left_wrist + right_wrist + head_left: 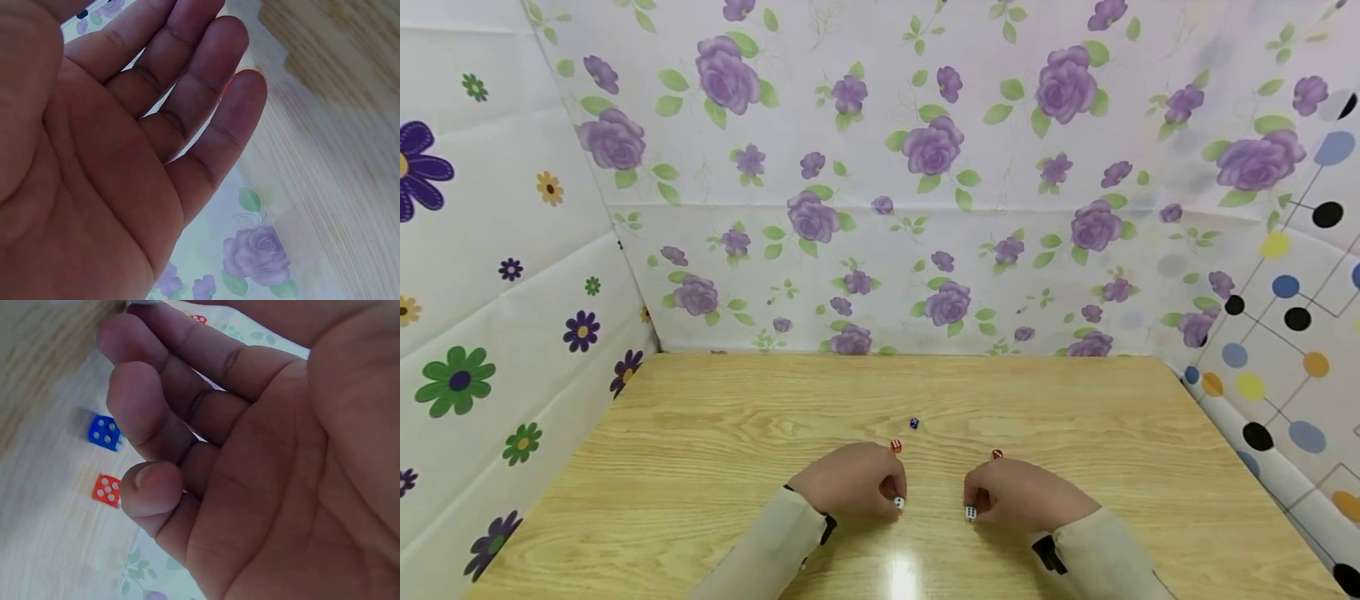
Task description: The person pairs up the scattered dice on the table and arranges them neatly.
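Observation:
In the head view my left hand (859,482) pinches a white die (899,503) between thumb and fingertip, low over the wooden table. Opposite it, my right hand (1026,495) pinches another white die (971,513), its six-pip face showing. A red die (896,446) lies just beyond the left knuckles, and a second red die (997,454) just past the right hand. Farther back sits a blue die (913,423). The left wrist view shows the palm and fingers, with the held die hidden. The right wrist view catches only a sliver of its white die at the top edge.
The light wooden table (715,433) spreads around both hands. A purple-flowered cloth (880,250) hangs along its back edge. Patterned cloths stand at the left (512,333) and right (1285,350) sides.

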Demonstrator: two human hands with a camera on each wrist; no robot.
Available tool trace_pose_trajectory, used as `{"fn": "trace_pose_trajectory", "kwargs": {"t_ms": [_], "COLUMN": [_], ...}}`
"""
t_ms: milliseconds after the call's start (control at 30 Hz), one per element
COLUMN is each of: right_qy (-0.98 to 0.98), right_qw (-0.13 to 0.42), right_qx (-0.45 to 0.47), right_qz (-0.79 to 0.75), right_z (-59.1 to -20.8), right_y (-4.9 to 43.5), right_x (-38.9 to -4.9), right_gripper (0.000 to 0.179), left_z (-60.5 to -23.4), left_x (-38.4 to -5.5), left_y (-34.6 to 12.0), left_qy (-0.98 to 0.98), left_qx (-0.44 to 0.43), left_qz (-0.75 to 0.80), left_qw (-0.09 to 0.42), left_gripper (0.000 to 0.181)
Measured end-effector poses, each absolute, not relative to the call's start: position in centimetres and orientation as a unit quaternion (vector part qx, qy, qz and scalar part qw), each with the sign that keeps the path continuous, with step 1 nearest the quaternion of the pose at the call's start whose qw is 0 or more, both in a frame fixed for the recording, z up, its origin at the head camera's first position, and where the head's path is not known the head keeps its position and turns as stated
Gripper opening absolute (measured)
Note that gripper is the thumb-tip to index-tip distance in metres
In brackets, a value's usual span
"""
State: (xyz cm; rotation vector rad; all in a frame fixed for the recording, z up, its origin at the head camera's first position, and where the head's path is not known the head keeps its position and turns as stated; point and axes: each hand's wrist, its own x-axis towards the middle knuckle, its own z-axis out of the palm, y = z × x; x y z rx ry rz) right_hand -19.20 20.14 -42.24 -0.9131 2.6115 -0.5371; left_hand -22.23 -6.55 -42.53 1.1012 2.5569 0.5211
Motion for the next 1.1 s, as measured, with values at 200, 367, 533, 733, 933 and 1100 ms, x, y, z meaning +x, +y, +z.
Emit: {"fn": "trace_pose_trajectory", "kwargs": {"t_ms": [200,367,533,733,933,1100], "right_qy": [0.914,0.915,0.915,0.91,0.908,0.909], "right_qw": [0.173,0.175,0.171,0.179,0.18,0.172], "right_qx": [-0.312,-0.311,-0.314,-0.322,-0.327,-0.329], "right_qz": [-0.193,-0.19,-0.185,-0.188,-0.192,-0.191], "right_z": [-42.5,-42.6,-42.8,-42.5,-42.1,-42.3], "right_y": [19.8,19.4,19.0,19.0,19.1,19.0], "right_x": [-19.1,-18.9,-18.7,-18.7,-18.8,-18.8], "right_gripper": [0.011,0.013,0.015,0.012,0.01,0.012], "left_z": [-42.4,-42.2,-42.3,-42.3,-42.1,-42.2], "left_x": [-21.9,-21.7,-21.4,-21.2,-21.4,-21.5], "left_y": [-6.4,-6.2,-6.1,-6.1,-6.3,-6.2], "left_qy": [0.892,0.893,0.89,0.886,0.884,0.885], "left_qx": [0.387,0.386,0.39,0.395,0.391,0.397], "left_qz": [0.175,0.171,0.175,0.185,0.194,0.184], "left_qw": [0.157,0.157,0.157,0.159,0.166,0.161], "left_gripper": [0.009,0.011,0.013,0.013,0.012,0.013]}}
